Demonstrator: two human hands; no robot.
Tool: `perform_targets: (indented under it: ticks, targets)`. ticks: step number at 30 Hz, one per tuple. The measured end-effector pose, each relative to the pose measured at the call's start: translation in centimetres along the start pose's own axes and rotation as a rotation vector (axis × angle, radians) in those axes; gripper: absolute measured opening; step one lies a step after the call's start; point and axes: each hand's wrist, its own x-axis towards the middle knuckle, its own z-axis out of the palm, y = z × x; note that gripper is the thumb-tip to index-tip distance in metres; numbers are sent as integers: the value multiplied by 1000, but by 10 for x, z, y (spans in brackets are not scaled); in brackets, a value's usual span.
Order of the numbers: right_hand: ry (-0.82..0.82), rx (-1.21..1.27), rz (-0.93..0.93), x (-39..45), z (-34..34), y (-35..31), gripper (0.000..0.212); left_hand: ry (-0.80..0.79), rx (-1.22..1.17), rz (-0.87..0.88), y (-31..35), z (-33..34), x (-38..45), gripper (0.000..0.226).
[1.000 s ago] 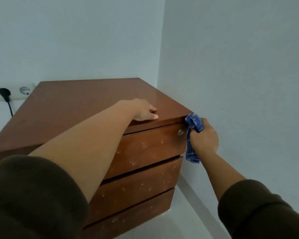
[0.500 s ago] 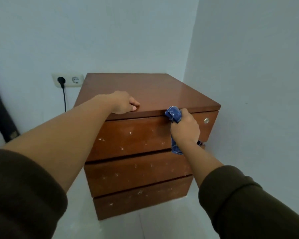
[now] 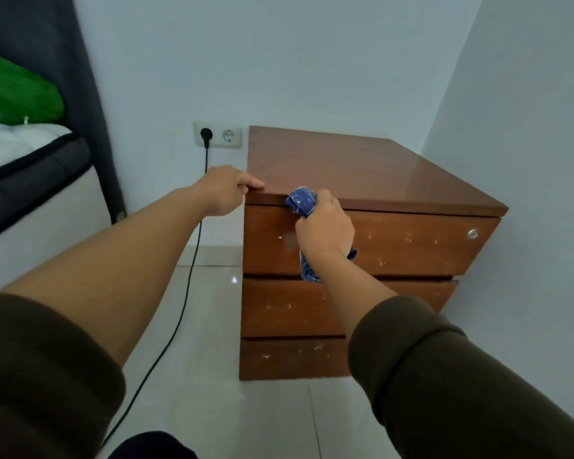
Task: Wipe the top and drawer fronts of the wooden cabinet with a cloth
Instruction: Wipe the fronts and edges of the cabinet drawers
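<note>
Head camera, looking down: a person in dark olive sleeves works at a wooden cabinet [image 3: 362, 167] standing on a pale tiled floor [image 3: 212, 326] in the corner of a white-walled room. The right hand [image 3: 325, 231] has its grip closed around a bunched blue cloth [image 3: 301, 202], pressing it against the top drawer front [image 3: 411, 243] near the left end, just under the lip of the cabinet top; a tail of the cloth hangs below the fist to the gap above the middle drawer [image 3: 292, 306]. The left hand [image 3: 226, 190] clasps the near left corner of the cabinet top, fingers curled over the edge. White specks dot all three drawer fronts, and a small round lock [image 3: 473, 232] sits at the right end of the top one. Left of the cabinet, a black plug [image 3: 206, 133] sits in a double wall socket [image 3: 218, 135], its cable trailing down across the floor. At far left, a bed [image 3: 30, 167] carries a green pillow [image 3: 14, 91].
</note>
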Motion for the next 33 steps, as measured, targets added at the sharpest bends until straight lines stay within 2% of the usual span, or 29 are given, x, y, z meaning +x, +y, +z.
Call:
perform_targets:
  ticks: [6, 9, 14, 16, 23, 27, 31, 33]
  targets:
    - [-37, -11, -104, -12, 18, -36, 21, 60, -117, -43, -16, 10, -16, 41]
    - [-103, -52, -229, -16, 21, -46, 23, 90, -166, -47, -15, 13, -23, 42]
    - [-218, -218, -406, -13, 3, -33, 25, 144, -494, -159, -12, 23, -24, 35]
    - [-212, -262, -408, -9, -8, -19, 28, 169, -608, -229, -9, 29, -22, 34]
    - [-116, -467, -354, 1, -26, 13, 35, 303, -703, -523, -1, 55, -9, 47]
    - [-125, -509, -350, -2, -17, 21, 36, 335, -752, -575, 2, 62, -6, 47]
    - [-104, -561, -351, -8, -5, 30, 59, 376, -781, -594, 1, 68, -3, 45]
    - [-101, -590, -357, -8, -1, 34, 64, 408, -771, -591, 2, 71, -2, 43]
